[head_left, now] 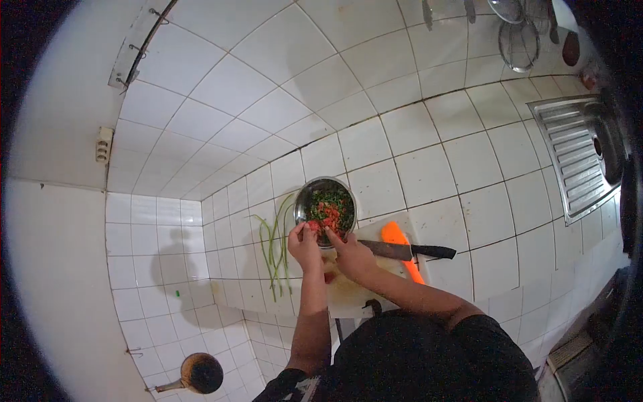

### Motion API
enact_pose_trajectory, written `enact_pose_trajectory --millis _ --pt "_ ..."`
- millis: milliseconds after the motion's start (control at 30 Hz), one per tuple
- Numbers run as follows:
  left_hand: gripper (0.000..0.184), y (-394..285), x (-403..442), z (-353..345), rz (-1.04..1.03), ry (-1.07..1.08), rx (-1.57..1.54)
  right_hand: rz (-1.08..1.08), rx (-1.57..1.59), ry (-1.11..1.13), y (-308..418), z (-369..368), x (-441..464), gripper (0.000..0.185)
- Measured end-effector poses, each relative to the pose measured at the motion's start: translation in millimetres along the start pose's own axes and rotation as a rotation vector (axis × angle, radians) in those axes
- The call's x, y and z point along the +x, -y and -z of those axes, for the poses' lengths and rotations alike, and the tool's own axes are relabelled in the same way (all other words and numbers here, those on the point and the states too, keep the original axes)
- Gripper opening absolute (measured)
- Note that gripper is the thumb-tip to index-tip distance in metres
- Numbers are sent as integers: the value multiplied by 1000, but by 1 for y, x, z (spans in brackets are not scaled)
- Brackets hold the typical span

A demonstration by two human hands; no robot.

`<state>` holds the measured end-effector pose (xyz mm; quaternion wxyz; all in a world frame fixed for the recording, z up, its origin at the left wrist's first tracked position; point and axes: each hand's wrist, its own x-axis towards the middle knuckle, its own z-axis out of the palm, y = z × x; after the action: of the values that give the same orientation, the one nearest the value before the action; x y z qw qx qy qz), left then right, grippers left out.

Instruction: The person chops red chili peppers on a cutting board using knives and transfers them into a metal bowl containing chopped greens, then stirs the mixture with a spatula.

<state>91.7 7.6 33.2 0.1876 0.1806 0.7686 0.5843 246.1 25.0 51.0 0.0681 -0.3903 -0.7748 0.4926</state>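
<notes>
A round metal bowl (pixel 351 201) holds chopped green leaves and red pieces (pixel 328 213). At its near edge, my left hand (pixel 305 246) pinches a red piece (pixel 313 226) that looks like tomato. My right hand (pixel 353 258) is beside it over the bowl's near rim, its fingers close to the red pieces; whether it holds anything is too small to tell. Just right of my right hand lies a knife with a dark blade and black handle (pixel 434 252), across an orange-handled tool (pixel 396 234). Below the bowl, a cutting board (pixel 348 292) is partly hidden by my arms.
Long green stalks (pixel 270 251) lie left of the bowl on the white tiled counter. A steel sink with a drainboard (pixel 569 157) is at the far right. Utensils (pixel 519 47) hang on the upper right wall, and a pan (pixel 201 373) hangs at the lower left.
</notes>
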Motion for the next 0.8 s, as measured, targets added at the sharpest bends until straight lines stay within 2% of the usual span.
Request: enact_pose_trajectory --millis 67,200,267,333,400,433,500,600,633,667,733,800 --pt "14 1 -2 2 29 -25 -153 4 -15 -52 -10 -11 6 82" --pt "16 2 4 21 14 -79 -163 78 -1 -98 -14 -8 3 79" --pt "17 0 6 30 -15 -16 -30 96 -18 -79 2 -4 -1 76" --pt "15 22 16 37 -50 -15 -102 102 -38 -84 16 -5 -1 74" --pt "16 24 14 36 -111 -5 12 196 -8 -105 22 -12 -6 70" --pt "19 10 7 37 -31 25 -166 187 -18 -104 16 -20 -4 70" --pt "20 -23 3 50 17 40 -217 83 -103 -117 0 -35 8 68" --pt "20 -47 11 90 45 42 -282 77 -73 -86 -2 -11 -20 67" --pt "21 -47 11 105 21 59 -287 157 -20 -162 -11 -12 -31 64" --pt "21 -42 7 119 45 26 -310 162 -50 -127 -18 -11 -43 64" --pt "20 -35 -2 141 68 104 -201 230 -45 -198 -30 -8 -66 57" --pt "19 -15 -25 154 88 94 -167 206 -113 -148 -40 -9 -86 53"
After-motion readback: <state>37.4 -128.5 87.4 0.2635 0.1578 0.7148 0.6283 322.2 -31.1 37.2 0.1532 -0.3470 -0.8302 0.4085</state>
